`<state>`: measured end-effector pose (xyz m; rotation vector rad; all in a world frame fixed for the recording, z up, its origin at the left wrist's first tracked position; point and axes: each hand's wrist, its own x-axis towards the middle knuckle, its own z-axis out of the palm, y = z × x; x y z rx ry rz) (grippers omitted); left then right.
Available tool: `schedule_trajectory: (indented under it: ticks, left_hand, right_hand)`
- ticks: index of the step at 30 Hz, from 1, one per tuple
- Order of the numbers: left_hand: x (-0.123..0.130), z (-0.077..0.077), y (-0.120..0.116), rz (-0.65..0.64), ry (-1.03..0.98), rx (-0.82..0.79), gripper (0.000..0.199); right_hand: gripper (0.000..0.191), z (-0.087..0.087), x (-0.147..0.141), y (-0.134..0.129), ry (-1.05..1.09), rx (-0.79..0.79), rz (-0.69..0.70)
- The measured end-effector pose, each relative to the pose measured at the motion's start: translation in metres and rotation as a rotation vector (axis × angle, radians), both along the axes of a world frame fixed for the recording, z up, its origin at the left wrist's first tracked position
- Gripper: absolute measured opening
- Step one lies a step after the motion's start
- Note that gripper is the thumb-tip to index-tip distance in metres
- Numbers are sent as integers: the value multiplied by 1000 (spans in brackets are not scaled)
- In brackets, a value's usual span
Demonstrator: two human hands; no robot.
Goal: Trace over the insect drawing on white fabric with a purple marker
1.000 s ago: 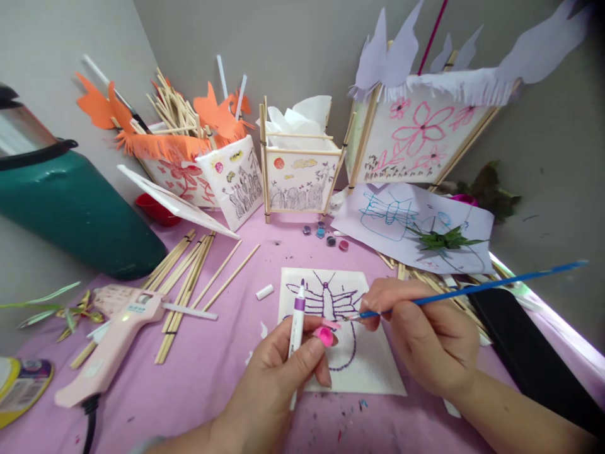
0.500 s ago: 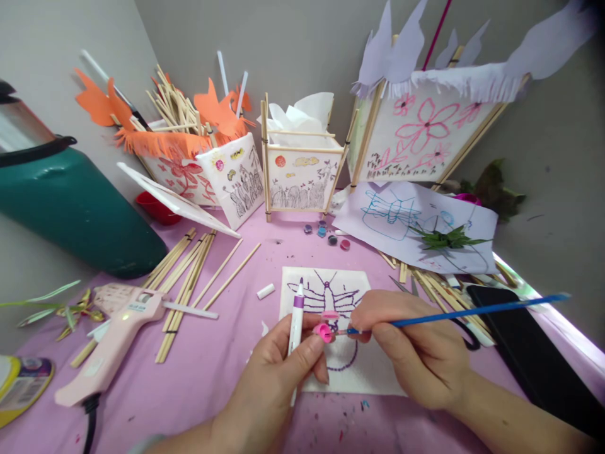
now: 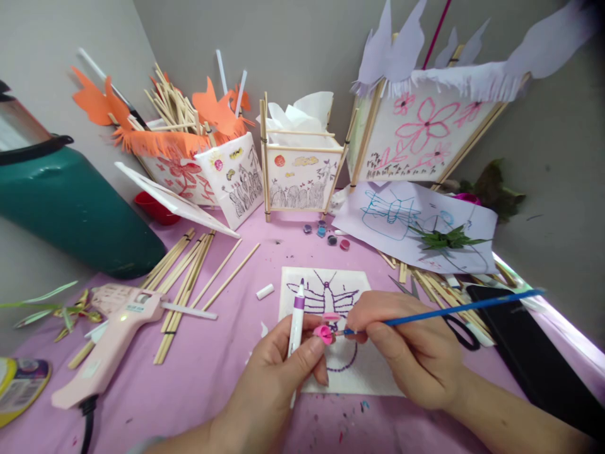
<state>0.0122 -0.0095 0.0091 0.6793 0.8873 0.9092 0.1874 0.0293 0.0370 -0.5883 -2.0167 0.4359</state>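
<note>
Over the insect drawing (image 3: 328, 297), the left hand (image 3: 278, 369) pinched a pink paint pot (image 3: 322, 332) and purple marker (image 3: 296, 323); the right hand (image 3: 413, 353), clamped on a blue paintbrush (image 3: 467, 306), needed gentle dipping.

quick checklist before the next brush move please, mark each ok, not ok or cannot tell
1. Blue paintbrush gripped: ok, between the right hand's thumb and fingers.
2. Pink paint pot held: ok, pinched in the left hand, lid open.
3. Brush tip at the pot: ok, at its mouth.
4. Paint load on the bristles: cannot tell, too small to judge.
5. Purple marker capped: not ok, bare tip pointing up in the left hand.
6. Drawing sheet unobstructed: not ok, both hands hide parts of it.
</note>
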Motion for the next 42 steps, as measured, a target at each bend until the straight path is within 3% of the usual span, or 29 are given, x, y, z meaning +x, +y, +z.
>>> schedule_trajectory:
  ticks: [3, 8, 13, 19, 27, 42]
  left_hand:
    - [-1, 0, 1, -16, 44, 12, 30]
    - [-2, 0, -1, -52, 110, 32, 32]
    - [1, 0, -8, -128, 138, 98, 35]
    - [4, 3, -10, -286, 126, 121, 34]
    - [1, -2, -8, -333, 135, 145, 31]
    - [2, 0, -7, -325, 128, 127, 31]
  right_hand:
    - [25, -4, 5, -1, 91, -109, -53]
    - [17, -6, 9, 12, 417, -374, -318]
    - [25, 1, 0, 39, 293, -505, -505]
    - [32, -15, -8, 58, 177, -503, -554]
    - [33, -31, -13, 59, 128, -535, -547]
    - [30, -39, -17, 62, 93, -506, -526]
